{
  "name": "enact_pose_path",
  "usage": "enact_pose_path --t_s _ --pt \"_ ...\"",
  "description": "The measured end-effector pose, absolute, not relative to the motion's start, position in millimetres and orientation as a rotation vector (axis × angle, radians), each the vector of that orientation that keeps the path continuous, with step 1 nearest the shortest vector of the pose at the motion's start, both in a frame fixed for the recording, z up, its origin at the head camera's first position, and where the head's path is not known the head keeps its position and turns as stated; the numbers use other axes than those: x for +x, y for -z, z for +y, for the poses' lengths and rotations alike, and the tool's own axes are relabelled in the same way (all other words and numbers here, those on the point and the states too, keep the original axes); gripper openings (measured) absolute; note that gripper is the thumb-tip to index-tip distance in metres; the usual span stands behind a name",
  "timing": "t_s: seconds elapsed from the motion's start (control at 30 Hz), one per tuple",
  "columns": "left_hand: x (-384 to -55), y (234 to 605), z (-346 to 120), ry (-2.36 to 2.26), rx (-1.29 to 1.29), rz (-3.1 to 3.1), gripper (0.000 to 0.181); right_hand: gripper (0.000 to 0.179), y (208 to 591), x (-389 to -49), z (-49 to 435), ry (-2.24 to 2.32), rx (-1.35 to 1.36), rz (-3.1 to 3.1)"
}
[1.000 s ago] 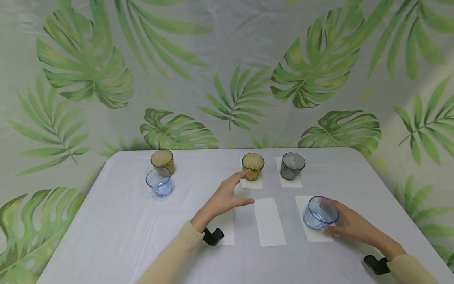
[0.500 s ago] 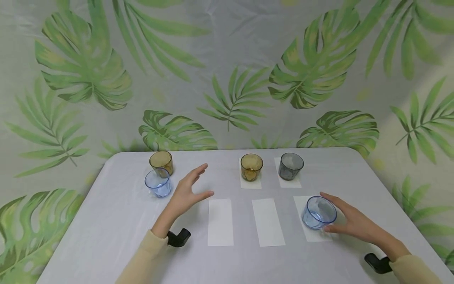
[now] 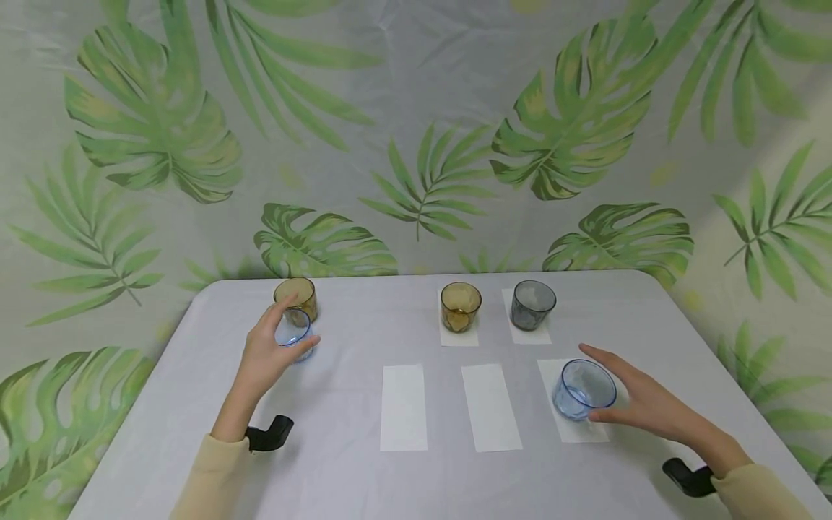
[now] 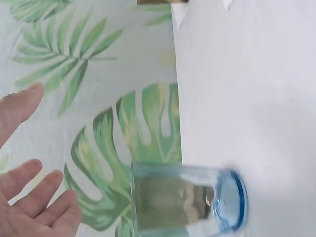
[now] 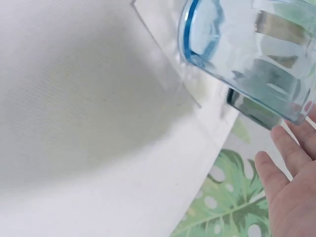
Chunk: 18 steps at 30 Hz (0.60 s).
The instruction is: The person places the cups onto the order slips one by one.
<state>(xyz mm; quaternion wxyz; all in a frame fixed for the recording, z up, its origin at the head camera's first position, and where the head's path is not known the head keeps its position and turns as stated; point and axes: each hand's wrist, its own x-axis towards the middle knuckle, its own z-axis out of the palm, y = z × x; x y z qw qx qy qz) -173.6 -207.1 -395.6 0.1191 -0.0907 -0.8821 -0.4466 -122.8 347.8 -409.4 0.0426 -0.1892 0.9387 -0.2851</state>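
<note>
On the left of the table, my left hand (image 3: 263, 357) is at a blue glass (image 3: 295, 331), thumb and fingers spread and partly covering it in the head view. The left wrist view shows that blue glass (image 4: 182, 200) with a gap between it and the fingers. Right behind it stands an amber glass (image 3: 308, 295). My right hand (image 3: 646, 404) is beside another blue glass (image 3: 583, 390), its thumb and fingers spread at the glass's right side. This glass stands upright on a white paper strip (image 3: 578, 432).
At the back, a second amber glass (image 3: 461, 307) and a grey glass (image 3: 533, 307) stand upright on paper strips. Two bare paper strips, one left (image 3: 404, 408) and one in the middle (image 3: 492, 408), lie in front. A leaf-print cloth (image 3: 422, 180) hangs behind the table.
My left hand has moved left from near the back amber glass to the left blue glass. The right hand's fingers have spread away from the right blue glass, which stays put.
</note>
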Motion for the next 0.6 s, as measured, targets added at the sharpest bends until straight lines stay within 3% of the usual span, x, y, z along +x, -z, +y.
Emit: enact_pose_path --t_s 0.6 --pt "-175 424 -250 1.334 -0.115 -2.671 0.088 0.09 398 -134 323 0.899 -0.707 2.859"
